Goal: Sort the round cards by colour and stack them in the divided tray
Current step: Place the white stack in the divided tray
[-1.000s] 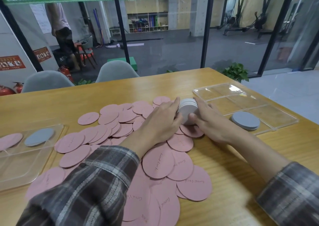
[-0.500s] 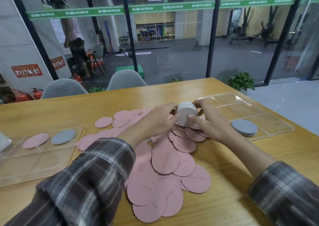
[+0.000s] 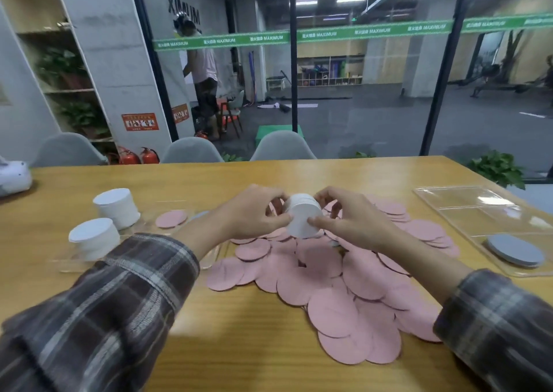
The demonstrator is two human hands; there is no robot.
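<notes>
While one white stack [image 3: 302, 219] is held between left grip [image 3: 251, 212] and right grip [image 3: 356, 221], grey cards [image 3: 514, 249] are seen stacked in the tray [image 3: 466, 209]; pink cards [image 3: 344, 302] are left scattered, unsorted.

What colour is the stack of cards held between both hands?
The stack is white; head view shows it.

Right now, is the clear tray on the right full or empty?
Nearly empty: the tray holds only one low grey stack in its nearest compartment; the other compartments look bare.
</notes>
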